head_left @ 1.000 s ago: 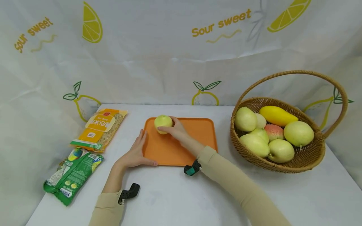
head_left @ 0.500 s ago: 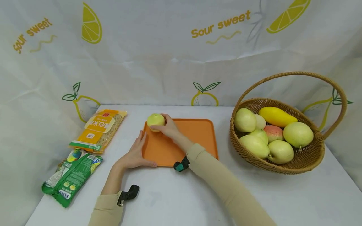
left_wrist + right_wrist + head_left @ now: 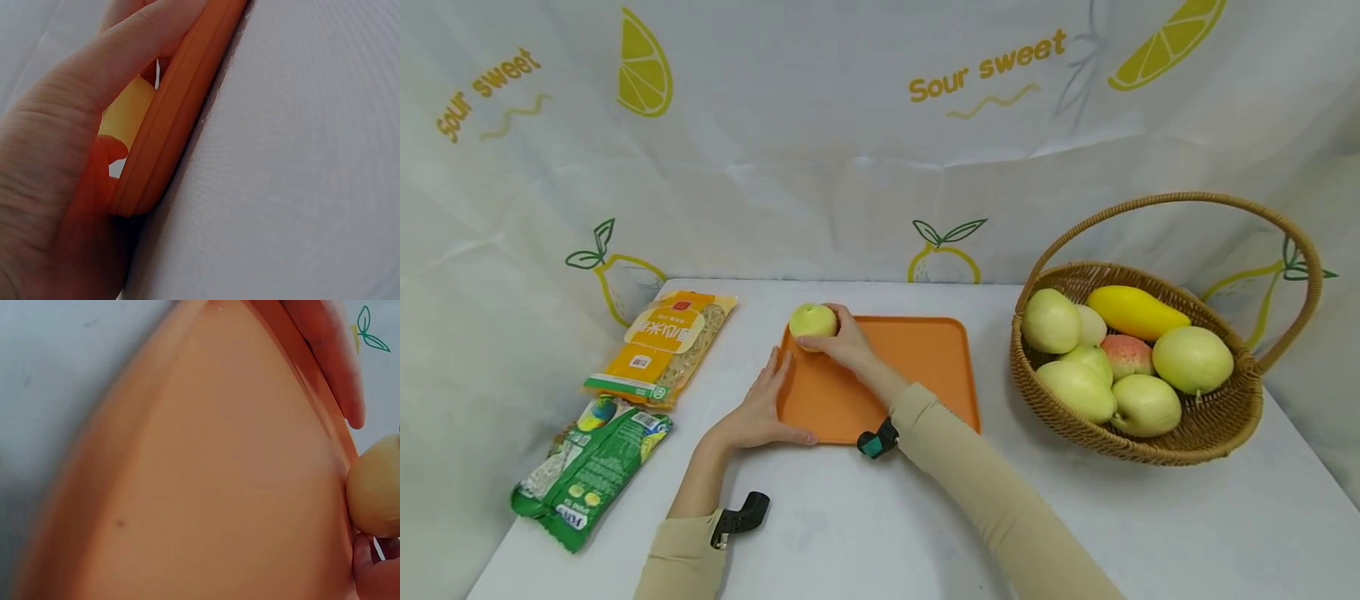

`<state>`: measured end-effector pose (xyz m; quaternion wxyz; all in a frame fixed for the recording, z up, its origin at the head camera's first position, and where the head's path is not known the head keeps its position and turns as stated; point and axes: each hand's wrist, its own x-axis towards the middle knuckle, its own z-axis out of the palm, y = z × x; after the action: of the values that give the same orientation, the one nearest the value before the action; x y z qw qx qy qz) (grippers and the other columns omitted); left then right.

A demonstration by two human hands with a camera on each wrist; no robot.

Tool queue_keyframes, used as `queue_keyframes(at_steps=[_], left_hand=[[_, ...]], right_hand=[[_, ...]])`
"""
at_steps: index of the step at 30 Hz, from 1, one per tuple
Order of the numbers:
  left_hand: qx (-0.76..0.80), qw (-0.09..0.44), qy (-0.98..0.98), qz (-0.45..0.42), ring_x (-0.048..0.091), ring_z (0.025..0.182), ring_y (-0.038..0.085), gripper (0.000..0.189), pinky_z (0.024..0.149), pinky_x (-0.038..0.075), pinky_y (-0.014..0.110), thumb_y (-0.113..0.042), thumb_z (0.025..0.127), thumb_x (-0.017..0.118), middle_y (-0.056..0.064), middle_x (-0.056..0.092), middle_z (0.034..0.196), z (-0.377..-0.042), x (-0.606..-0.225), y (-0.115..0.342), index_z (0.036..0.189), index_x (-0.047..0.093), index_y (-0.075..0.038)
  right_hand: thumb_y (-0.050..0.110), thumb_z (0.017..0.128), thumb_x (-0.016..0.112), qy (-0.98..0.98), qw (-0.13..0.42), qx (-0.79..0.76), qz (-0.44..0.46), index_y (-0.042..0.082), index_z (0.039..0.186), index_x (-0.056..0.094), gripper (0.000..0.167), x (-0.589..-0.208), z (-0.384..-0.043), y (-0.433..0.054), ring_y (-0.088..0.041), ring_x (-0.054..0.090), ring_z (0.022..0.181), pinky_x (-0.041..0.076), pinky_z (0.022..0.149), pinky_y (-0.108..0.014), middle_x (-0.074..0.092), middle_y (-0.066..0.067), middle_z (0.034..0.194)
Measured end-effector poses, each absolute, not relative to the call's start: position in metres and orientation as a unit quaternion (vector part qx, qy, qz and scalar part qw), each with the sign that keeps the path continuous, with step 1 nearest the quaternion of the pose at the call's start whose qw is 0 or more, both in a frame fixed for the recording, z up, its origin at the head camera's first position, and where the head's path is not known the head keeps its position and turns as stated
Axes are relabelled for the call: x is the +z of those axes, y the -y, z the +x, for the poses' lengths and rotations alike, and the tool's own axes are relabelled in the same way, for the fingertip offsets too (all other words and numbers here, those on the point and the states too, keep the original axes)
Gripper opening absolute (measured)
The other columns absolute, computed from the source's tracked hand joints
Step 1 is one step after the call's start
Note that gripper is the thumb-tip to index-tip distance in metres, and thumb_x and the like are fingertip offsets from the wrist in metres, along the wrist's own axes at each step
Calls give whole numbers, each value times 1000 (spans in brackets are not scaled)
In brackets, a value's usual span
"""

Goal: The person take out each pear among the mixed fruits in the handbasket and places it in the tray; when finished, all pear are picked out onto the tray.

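Observation:
A round yellow-green fruit (image 3: 812, 322) sits at the far left corner of the orange tray (image 3: 917, 367). My right hand (image 3: 844, 340) grips it from the right, its thumb across the near side. In the right wrist view the fruit (image 3: 378, 487) appears at the right edge, with part of the right thumb (image 3: 375, 575) below it. My left hand (image 3: 760, 412) lies spread at the near left corner of the tray, fingers extended along the left side and thumb at the front edge. In the left wrist view the left thumb (image 3: 125, 47) touches the tray's rim (image 3: 181, 106).
A wicker basket (image 3: 1217, 442) of several fruits stands on the right, its tall handle arching upward. Along the left lie an orange grain packet (image 3: 662, 346) and a green packet (image 3: 591, 475). A printed white cloth (image 3: 820, 192) hangs behind the white table (image 3: 850, 533).
My right hand has carried the fruit leftward and slightly back to the tray's corner, and has barely moved in the last half second. The left hand stays in place.

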<state>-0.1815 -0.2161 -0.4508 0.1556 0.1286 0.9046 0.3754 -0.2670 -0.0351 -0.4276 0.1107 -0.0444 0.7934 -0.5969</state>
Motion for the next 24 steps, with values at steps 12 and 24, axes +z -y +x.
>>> queue_keyframes(at_steps=[12, 24], left_hand=[[374, 151, -906, 132, -10, 145, 42, 133, 110, 7, 69, -58, 65, 84, 6, -22, 160, -182, -453, 217, 158, -4, -22], [372, 152, -907, 128, -10, 146, 39, 133, 110, 8, 68, -58, 65, 85, 5, -22, 161, -181, -451, 217, 158, -3, -22]], right_hand=[[26, 80, 81, -801, 114, -584, -66, 10, 148, 34, 84, -427, -263, 33, -27, 49, 122, 41, 103, -43, 46, -13, 143], [18, 83, 80, -792, 124, -589, -102, 8, 147, 36, 78, -431, -267, 24, -27, 48, 126, 42, 104, -41, 47, -13, 142]])
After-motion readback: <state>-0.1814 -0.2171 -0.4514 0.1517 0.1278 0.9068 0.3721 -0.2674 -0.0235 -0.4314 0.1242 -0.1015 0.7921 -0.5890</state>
